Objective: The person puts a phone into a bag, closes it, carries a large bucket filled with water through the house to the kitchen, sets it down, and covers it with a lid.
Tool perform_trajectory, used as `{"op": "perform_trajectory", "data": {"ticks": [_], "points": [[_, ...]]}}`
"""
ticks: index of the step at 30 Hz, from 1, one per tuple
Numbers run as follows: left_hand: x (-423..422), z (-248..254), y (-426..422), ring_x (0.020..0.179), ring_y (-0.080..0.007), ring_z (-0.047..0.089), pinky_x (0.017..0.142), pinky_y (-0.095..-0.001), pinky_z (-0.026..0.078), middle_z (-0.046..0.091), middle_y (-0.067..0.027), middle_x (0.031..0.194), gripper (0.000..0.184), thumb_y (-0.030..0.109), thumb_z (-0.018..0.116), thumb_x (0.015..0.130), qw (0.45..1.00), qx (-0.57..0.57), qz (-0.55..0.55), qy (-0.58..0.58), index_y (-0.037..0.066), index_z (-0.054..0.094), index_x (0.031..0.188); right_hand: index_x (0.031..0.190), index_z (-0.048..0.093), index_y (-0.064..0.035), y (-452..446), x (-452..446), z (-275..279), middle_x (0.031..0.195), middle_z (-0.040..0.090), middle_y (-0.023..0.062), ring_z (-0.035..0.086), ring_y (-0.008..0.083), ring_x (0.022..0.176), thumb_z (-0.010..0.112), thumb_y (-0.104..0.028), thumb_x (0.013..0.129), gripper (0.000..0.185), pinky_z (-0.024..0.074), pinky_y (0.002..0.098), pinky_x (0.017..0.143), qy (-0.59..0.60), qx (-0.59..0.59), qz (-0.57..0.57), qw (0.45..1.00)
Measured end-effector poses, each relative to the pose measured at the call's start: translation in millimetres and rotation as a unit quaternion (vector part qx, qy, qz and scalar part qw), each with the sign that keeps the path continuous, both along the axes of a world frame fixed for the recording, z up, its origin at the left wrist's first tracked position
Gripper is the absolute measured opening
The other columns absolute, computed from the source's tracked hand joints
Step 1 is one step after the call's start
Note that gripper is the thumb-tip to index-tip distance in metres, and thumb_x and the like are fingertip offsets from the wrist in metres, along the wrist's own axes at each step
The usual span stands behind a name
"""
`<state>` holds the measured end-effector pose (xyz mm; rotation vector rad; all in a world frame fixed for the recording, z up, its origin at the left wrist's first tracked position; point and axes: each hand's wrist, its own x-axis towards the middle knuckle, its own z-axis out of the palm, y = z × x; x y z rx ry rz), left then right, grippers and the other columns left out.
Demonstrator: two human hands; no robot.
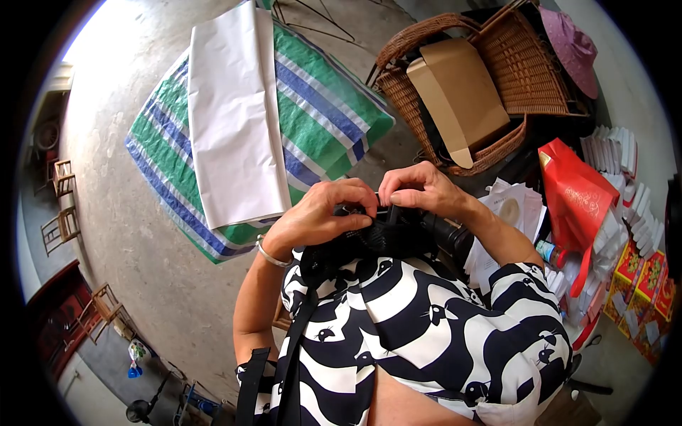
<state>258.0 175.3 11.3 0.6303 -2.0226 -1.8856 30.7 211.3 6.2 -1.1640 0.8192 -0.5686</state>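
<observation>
Two bare hands are pinching black mesh fabric [398,238], which is lying just off the near side of the striped woven bag [320,74] and bunching against the animal-print top [408,302]. Nearer the bag, the left hand [325,207], with a silver bangle [268,253] circling its wrist, is gripping the mesh between thumb and fingers. Off the bag's near right corner, the right hand [420,192] is holding what is looking like a narrow black strip between thumb and forefinger; its fingertips are partly hiding the exact contact. Handling this well is calling for light, even pinches, with the left thumb best serving as the anchor and the right fingertips doing the fine adjusting. Too hard a pull is risking stretching or snagging the open weave. Black lying on black is making edges hard to read, so feeling for them is probably mattering more than looking. On top of the bag, a folded white sheet [231,124] is lying apart from both hands.
</observation>
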Motion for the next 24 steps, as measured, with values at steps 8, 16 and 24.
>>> {"op": "perform_trajectory", "data": {"ticks": [8,16,24], "points": [[-3.1,5.3,0.7,0.081,-0.0187,0.055,0.074,-0.0287,0.043,0.058,-0.0065,0.086,0.010,0.004,0.065,0.072,1.000,0.023,0.003,-0.019,0.001,0.060,0.080,0.081,0.060,-0.0001,-18.7,0.2,19.2,0.079,0.057,0.0059,0.053,0.0136,0.077,0.061,-0.011,0.076,0.011,0.0413,0.0271,0.074,0.011,-0.062,0.093,0.994],[-0.8,7.4,2.3,0.079,-0.0165,0.052,0.071,-0.0279,0.041,0.055,-0.0046,0.082,0.024,0.016,0.074,0.067,1.000,0.013,0.011,-0.019,0.001,0.059,0.078,0.076,0.054,-0.0044,-9.7,11.8,25.7,0.087,0.052,0.0062,0.050,0.0204,0.090,0.072,-0.016,0.068,0.024,0.0398,0.0318,0.080,0.071,-0.180,0.078,0.978],[-1.8,7.4,6.5,0.079,-0.0158,0.051,0.072,-0.0279,0.041,0.054,-0.0033,0.082,0.028,0.017,0.076,0.064,0.999,0.018,0.034,-0.036,0.002,0.057,0.080,0.076,0.052,-0.0044,-6.2,15.7,26.9,0.090,0.048,0.0071,0.049,0.0201,0.091,0.068,-0.013,0.065,0.021,0.0393,0.0312,0.081,0.093,-0.143,0.077,0.982]]}}
